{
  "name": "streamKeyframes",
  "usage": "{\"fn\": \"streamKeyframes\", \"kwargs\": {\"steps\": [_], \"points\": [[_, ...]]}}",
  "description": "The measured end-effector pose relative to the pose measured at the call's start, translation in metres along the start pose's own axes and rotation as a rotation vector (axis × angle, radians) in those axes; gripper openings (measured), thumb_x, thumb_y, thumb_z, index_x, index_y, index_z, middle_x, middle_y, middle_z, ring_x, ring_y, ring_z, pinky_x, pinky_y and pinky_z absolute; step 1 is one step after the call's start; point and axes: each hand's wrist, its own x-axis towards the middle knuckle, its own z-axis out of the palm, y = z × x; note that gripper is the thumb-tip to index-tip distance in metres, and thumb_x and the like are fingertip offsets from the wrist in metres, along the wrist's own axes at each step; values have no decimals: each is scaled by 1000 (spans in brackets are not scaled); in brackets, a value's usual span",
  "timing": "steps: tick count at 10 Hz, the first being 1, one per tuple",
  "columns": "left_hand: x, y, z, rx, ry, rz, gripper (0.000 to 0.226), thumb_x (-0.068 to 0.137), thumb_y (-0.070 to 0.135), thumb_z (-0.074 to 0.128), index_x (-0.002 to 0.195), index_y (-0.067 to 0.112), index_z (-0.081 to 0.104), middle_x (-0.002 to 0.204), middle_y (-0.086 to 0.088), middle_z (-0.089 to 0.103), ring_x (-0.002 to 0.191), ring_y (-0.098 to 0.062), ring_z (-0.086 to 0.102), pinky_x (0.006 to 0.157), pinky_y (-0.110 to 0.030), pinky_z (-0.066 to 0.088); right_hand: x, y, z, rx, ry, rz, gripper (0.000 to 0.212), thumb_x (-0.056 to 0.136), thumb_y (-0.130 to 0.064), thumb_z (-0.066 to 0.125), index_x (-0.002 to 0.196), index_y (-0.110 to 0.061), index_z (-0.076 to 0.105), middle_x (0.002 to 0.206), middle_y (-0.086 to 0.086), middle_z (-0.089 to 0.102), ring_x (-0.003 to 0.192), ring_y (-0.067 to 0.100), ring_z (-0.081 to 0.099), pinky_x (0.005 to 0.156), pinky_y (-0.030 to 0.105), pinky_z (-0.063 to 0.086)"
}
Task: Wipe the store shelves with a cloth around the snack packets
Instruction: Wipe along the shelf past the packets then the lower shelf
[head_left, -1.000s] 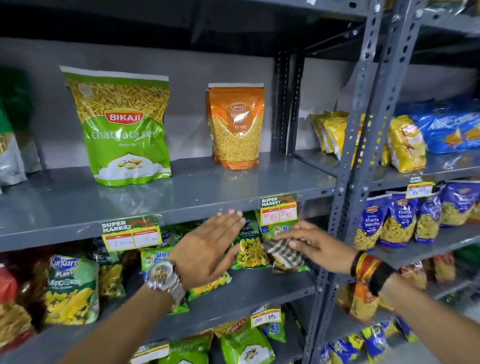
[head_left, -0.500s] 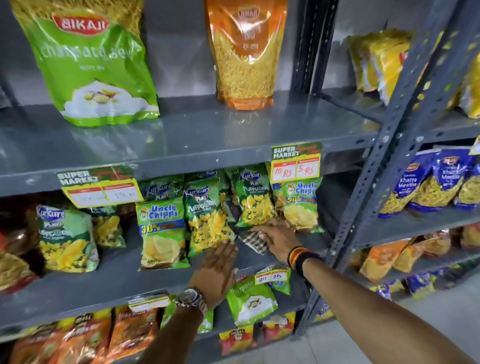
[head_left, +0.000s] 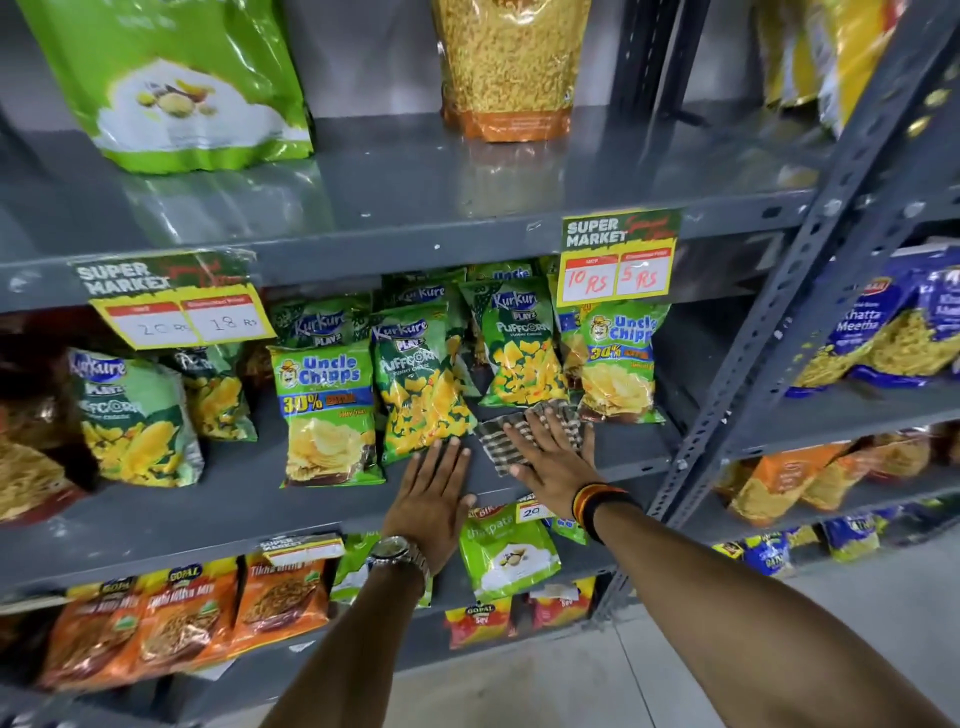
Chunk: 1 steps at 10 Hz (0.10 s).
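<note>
A checked brown-and-white cloth (head_left: 493, 441) lies flat on the grey middle shelf (head_left: 208, 499), in front of green Kurkure and Uncle Chipps packets (head_left: 415, 384). My right hand (head_left: 556, 457), with a striped wristband, presses flat on the cloth, fingers spread. My left hand (head_left: 431, 493), with a metal watch, rests palm-down on the shelf's front edge just left of the cloth, fingertips near a Puffcorn packet, holding nothing.
The shelf above (head_left: 415, 208) carries a big green bag (head_left: 176, 78) and an orange bag (head_left: 509, 67), with price tags (head_left: 615, 260) on its lip. A slotted grey upright (head_left: 779, 332) stands at right. Orange packets (head_left: 182, 618) fill the lower shelf.
The view dropped and closed in on the middle shelf. Both hands reached down onto it; my right hand spread the cloth flat there, and my left hand settled on the shelf edge.
</note>
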Motion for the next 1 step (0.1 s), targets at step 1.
{"fn": "streamKeyframes", "kwargs": {"steps": [1], "points": [[0, 15, -29, -64, 48, 11, 63, 105, 46, 18, 159, 15, 14, 167, -2, 7, 154, -27, 1, 122, -42, -1, -35, -9, -10, 133, 178, 27, 54, 99, -38, 35, 149, -46, 16, 163, -11, 1, 150, 16, -10, 115, 61, -12]]}}
